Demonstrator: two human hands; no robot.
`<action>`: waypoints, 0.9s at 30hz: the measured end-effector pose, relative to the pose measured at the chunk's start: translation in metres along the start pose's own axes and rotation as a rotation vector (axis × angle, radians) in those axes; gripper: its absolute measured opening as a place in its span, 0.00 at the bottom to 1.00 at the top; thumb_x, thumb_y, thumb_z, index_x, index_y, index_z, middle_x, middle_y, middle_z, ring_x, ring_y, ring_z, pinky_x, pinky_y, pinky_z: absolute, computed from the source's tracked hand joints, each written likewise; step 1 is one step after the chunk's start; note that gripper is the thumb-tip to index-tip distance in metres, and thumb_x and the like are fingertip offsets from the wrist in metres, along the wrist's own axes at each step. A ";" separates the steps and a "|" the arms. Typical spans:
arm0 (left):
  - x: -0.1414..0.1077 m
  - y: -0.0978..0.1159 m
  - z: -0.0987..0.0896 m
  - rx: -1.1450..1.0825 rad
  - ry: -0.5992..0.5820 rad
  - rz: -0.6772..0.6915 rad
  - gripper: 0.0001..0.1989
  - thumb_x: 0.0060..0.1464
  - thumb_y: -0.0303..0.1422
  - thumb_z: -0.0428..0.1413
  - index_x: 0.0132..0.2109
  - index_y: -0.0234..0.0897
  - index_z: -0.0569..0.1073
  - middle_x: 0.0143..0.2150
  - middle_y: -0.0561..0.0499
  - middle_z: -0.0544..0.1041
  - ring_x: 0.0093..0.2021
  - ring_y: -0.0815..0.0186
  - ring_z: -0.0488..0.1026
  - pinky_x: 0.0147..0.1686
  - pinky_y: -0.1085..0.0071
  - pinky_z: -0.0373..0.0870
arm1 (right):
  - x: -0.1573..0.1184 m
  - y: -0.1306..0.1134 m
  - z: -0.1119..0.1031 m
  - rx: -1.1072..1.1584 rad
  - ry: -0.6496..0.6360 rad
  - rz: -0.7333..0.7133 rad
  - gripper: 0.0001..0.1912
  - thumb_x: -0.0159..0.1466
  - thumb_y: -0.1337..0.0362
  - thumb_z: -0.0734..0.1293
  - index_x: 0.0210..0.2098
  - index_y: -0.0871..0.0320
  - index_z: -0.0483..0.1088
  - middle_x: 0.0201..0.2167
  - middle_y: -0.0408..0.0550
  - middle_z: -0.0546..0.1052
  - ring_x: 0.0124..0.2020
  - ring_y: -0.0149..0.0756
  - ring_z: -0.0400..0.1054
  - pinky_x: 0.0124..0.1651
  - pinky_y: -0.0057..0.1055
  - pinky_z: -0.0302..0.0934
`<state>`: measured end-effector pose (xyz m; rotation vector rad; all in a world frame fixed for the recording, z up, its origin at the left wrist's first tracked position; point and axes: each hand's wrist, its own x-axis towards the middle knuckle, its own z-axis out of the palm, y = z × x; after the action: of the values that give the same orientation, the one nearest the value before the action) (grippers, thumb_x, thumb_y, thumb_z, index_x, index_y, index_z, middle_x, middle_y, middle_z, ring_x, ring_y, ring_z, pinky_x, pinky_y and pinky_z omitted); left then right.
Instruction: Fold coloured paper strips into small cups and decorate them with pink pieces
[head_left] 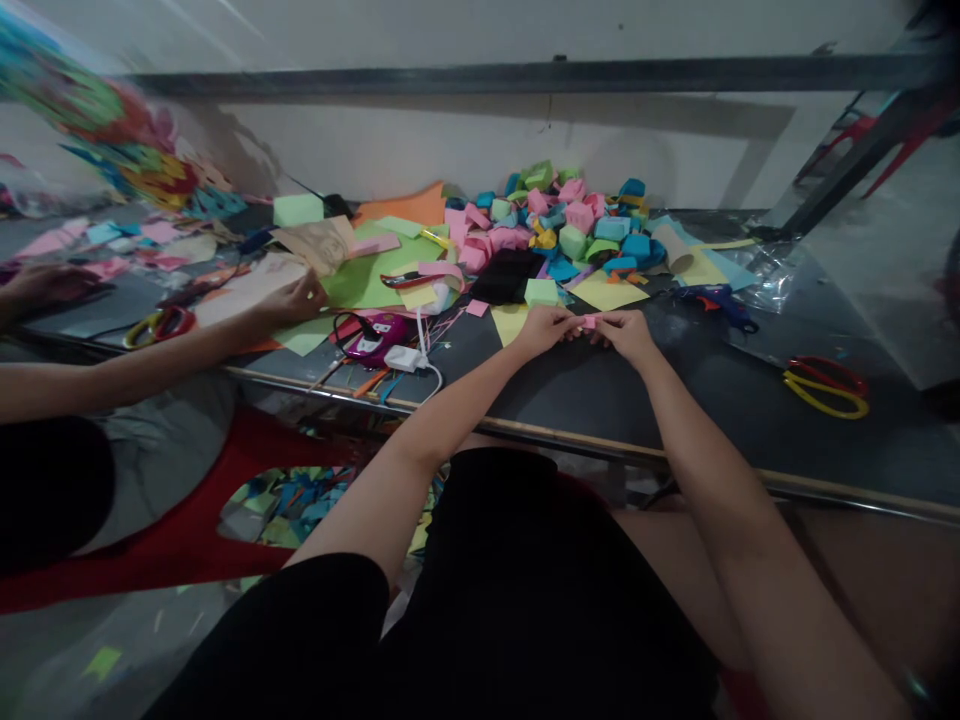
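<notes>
A small pink paper piece (589,322) is pinched between my two hands above the dark table (592,395). My left hand (548,328) has its fingertips closed on the left side of the piece. From the other side, my right hand (627,333) grips it with fingers bent together. Just behind my left hand lie a light green paper block (541,292) and a yellow sheet (510,322). A heap of small folded paper pieces (577,215) in pink, blue, green and yellow rises farther back.
Red-and-yellow scissors (826,387) and a blue glue gun (718,303) lie to the right. A purple power socket (377,338) with a white plug (405,358) is on the left. Another person's hand (294,300) reaches over papers at the left, near other scissors (159,326).
</notes>
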<state>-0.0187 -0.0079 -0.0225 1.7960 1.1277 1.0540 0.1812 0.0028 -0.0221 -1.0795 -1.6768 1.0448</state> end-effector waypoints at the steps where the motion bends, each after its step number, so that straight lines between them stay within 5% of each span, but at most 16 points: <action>1: 0.000 0.000 0.000 0.005 0.000 0.006 0.13 0.64 0.36 0.59 0.35 0.32 0.82 0.28 0.49 0.81 0.25 0.73 0.75 0.26 0.78 0.67 | 0.000 0.000 0.000 -0.008 -0.002 0.002 0.23 0.53 0.45 0.74 0.34 0.60 0.82 0.23 0.50 0.80 0.22 0.34 0.72 0.22 0.27 0.61; 15: 0.001 -0.003 0.001 0.219 0.022 0.179 0.14 0.65 0.35 0.54 0.34 0.34 0.80 0.29 0.50 0.80 0.28 0.70 0.73 0.31 0.73 0.65 | -0.004 -0.005 -0.002 -0.037 -0.050 -0.024 0.24 0.54 0.43 0.75 0.35 0.59 0.82 0.26 0.49 0.80 0.24 0.33 0.71 0.23 0.27 0.60; 27: -0.003 0.002 0.000 0.382 -0.005 0.196 0.14 0.65 0.33 0.52 0.37 0.35 0.81 0.32 0.49 0.82 0.28 0.69 0.72 0.31 0.73 0.62 | -0.004 -0.010 -0.003 -0.011 -0.076 0.013 0.25 0.49 0.43 0.78 0.32 0.59 0.81 0.26 0.50 0.81 0.24 0.32 0.69 0.23 0.27 0.59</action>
<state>-0.0186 -0.0114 -0.0219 2.2459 1.2318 0.9916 0.1826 -0.0029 -0.0131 -1.0713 -1.7397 1.0985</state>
